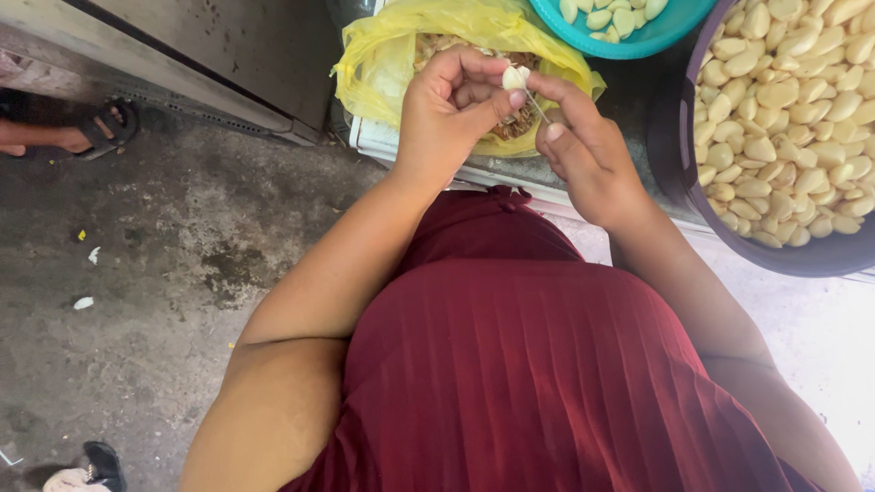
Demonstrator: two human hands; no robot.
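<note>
Yellow bag (pixel 383 64) of peels under the hands, teal bowl (pixel 638 41) and dark tub (pixel 674 155) of peeled cloves beyond, garlic clove (pixel 515 77) pinched upright in left hand (pixel 447 109), right hand (pixel 588 150) gripping a thin blade (pixel 538 107) angled up at it

One view only, from the person's head, looking steeply down the chest and along both forearms. It sits close: the left hand (pixel 451 105) and right hand (pixel 583 150) meet high in the centre. Beyond the hands lies a yellow bag (pixel 383 55); right of them a dark basin (pixel 674 173); left of them, floor (pixel 155 273).
</note>
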